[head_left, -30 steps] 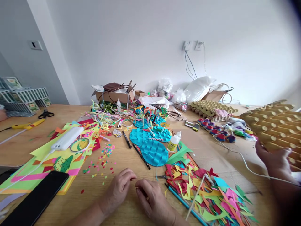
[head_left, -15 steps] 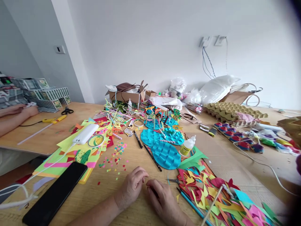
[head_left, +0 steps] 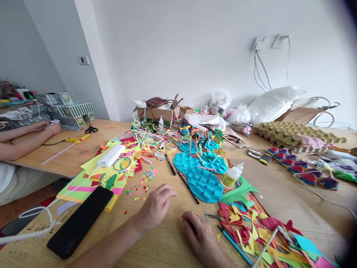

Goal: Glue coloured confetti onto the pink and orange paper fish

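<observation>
My left hand (head_left: 156, 205) is just above the wooden table (head_left: 150, 245), its fingers curled together; whether anything small is inside is hidden. To the right, my right hand (head_left: 201, 235) rests low with its fingers bent inward, and what they may hold cannot be seen. A gap separates the two hands. Beyond them lie blue round paper pieces (head_left: 205, 185), a black pen (head_left: 188, 188) and a white glue bottle (head_left: 232, 175). Small confetti bits (head_left: 147, 175) are scattered beyond my left hand.
A black phone (head_left: 80, 221) and yellow-green paper sheets (head_left: 92, 173) lie left. Colourful paper scraps (head_left: 264, 230) spread at right, near egg trays (head_left: 295, 134). Another person's hands (head_left: 52, 128) are at the far left, near a yellow glue gun (head_left: 80, 139).
My hands have moved apart, the left one forward. The view has turned left, so the table items appear shifted right and more of the other person shows.
</observation>
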A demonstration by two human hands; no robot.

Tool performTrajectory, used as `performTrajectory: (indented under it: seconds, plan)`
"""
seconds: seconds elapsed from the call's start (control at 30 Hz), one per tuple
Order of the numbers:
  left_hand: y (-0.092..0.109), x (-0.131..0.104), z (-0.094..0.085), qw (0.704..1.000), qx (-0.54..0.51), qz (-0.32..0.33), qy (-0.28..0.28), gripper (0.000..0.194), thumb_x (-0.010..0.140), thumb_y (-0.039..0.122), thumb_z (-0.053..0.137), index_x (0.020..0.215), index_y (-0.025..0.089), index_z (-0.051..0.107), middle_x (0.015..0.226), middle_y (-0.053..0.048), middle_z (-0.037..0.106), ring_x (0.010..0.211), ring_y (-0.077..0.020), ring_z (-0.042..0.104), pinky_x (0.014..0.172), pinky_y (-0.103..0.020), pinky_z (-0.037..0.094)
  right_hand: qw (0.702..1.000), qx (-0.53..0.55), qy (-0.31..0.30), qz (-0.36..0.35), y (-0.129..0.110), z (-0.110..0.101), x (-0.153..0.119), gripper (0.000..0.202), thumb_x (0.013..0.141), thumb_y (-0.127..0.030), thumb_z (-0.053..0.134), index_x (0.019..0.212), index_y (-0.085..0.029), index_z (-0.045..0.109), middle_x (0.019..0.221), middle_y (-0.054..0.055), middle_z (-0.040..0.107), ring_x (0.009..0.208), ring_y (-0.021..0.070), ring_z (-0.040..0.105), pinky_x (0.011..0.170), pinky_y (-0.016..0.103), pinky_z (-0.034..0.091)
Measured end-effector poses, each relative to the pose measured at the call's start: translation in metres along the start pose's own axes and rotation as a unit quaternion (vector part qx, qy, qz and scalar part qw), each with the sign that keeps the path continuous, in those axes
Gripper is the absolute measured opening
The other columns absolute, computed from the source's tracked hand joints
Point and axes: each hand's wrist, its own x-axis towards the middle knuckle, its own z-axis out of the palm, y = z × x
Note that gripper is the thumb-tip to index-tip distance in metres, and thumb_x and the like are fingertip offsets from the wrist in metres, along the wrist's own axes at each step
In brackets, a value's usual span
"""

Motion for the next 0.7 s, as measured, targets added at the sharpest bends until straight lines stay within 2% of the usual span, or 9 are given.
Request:
performTrajectory:
  seconds: [0.1, 0.17, 0.37, 0.43, 0.5, 0.6, 0.7]
  plan:
    - [-0.001, 0.001, -0.021, 0.999, 0.048, -0.006, 0.007, 0.029, 0.078, 0.001, 0.036, 0.089, 0.018, 0.057, 0.084, -0.004, 0.058, 0.081, -0.0144, 0.055, 0.072, -0.025, 0.045, 1.0, 0.005, -0.009, 0.006, -0.001, -0.001, 0.001, 0.015, 0.086, -0.019, 0.034, 0.085, -0.02, 0.049, 0.075, 0.002, 0.06, 0.068, 0.0131, 0.057, 0.061, 0.022, 0.04]
    - [-0.004, -0.004, -0.029, 0.997, 0.075, -0.026, 0.004, 0.026, 0.079, 0.004, 0.037, 0.088, 0.018, 0.057, 0.083, -0.004, 0.059, 0.08, -0.0145, 0.056, 0.071, -0.026, 0.046, 1.0, 0.006, -0.014, 0.007, -0.002, -0.002, 0.001, 0.015, 0.086, -0.02, 0.034, 0.084, -0.02, 0.048, 0.075, 0.002, 0.06, 0.069, 0.0131, 0.057, 0.061, 0.022, 0.04]
    - [-0.013, -0.03, -0.033, 0.991, 0.114, -0.064, -0.019, 0.023, 0.079, 0.008, 0.038, 0.08, 0.02, 0.058, 0.077, -0.002, 0.063, 0.074, -0.014, 0.059, 0.069, -0.025, 0.048, 1.0, 0.007, -0.017, 0.003, -0.001, -0.002, 0.002, 0.014, 0.087, -0.02, 0.034, 0.084, -0.02, 0.048, 0.075, 0.002, 0.06, 0.069, 0.0128, 0.057, 0.061, 0.022, 0.04]
    - [-0.017, -0.037, -0.038, 0.988, 0.12, -0.095, -0.01, 0.021, 0.079, 0.012, 0.039, 0.08, 0.021, 0.059, 0.077, -0.001, 0.064, 0.072, -0.014, 0.061, 0.067, -0.024, 0.048, 1.0, 0.009, -0.02, 0.004, 0.0, -0.002, 0.001, 0.014, 0.086, -0.019, 0.034, 0.084, -0.02, 0.048, 0.075, 0.002, 0.059, 0.069, 0.0127, 0.057, 0.061, 0.022, 0.04]
    - [-0.025, -0.042, -0.05, 0.98, 0.128, -0.147, 0.036, 0.018, 0.079, 0.019, 0.041, 0.082, 0.021, 0.059, 0.079, -0.002, 0.066, 0.072, -0.0149, 0.062, 0.065, -0.024, 0.049, 1.0, 0.011, -0.026, 0.005, -0.001, -0.002, 0.001, 0.014, 0.086, -0.019, 0.034, 0.083, -0.02, 0.048, 0.075, 0.002, 0.059, 0.068, 0.0125, 0.056, 0.06, 0.021, 0.04]
    - [-0.038, -0.047, -0.075, 0.954, 0.133, -0.231, 0.136, 0.023, 0.079, 0.03, 0.04, 0.092, 0.019, 0.056, 0.08, -0.004, 0.066, 0.069, -0.0162, 0.063, 0.059, -0.024, 0.051, 0.999, 0.01, -0.034, 0.006, -0.002, -0.002, 0.0, 0.014, 0.086, -0.019, 0.034, 0.083, -0.019, 0.048, 0.073, 0.002, 0.059, 0.066, 0.0125, 0.056, 0.059, 0.021, 0.039]
    - [-0.047, -0.05, -0.099, 0.933, 0.159, -0.27, 0.178, 0.028, 0.078, 0.035, 0.04, 0.096, 0.019, 0.054, 0.087, -0.005, 0.065, 0.069, -0.0168, 0.063, 0.062, -0.025, 0.051, 0.999, 0.008, -0.043, 0.012, -0.003, -0.003, 0.001, 0.015, 0.086, -0.019, 0.034, 0.082, -0.019, 0.049, 0.074, 0.002, 0.059, 0.067, 0.0127, 0.055, 0.06, 0.021, 0.039]
